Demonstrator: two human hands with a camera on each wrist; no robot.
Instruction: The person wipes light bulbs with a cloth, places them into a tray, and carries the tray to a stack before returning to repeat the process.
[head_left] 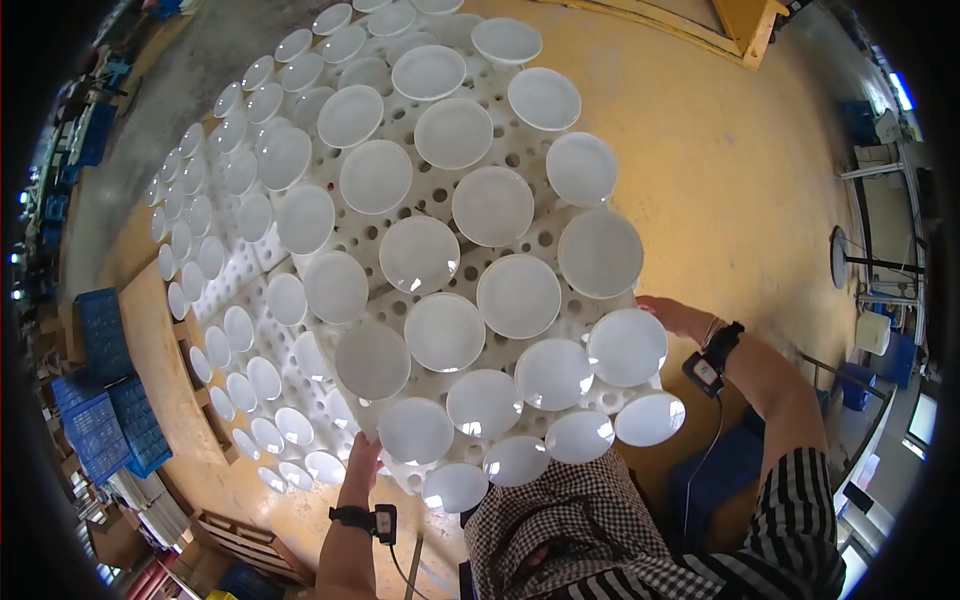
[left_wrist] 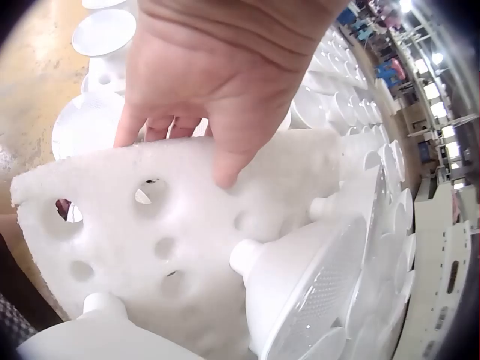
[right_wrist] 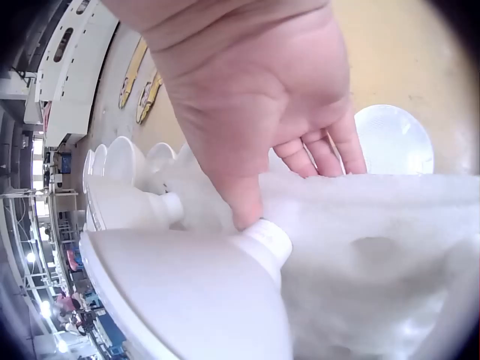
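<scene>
My left hand [head_left: 366,462] grips the near left edge of a white foam board [left_wrist: 112,255] pierced with round holes. In the left wrist view its thumb presses one face and its fingers go over the edge, partly hidden behind it. My right hand [head_left: 680,318] holds the board's right edge the same way, the thumb right at the neck of a white bulb-shaped piece [right_wrist: 187,277]. Rows of such pieces, with broad round faces [head_left: 445,332] and narrow necks, stand in the board's holes. In the head view the board lies in front of my body.
More foam boards with white pieces [head_left: 265,378] stand to the left and beyond. Blue crates [head_left: 95,430] and a wooden pallet [head_left: 245,545] are at far left. A yellow frame [head_left: 735,25] lies on the tan floor at the top right, and shelving [head_left: 885,235] stands at right.
</scene>
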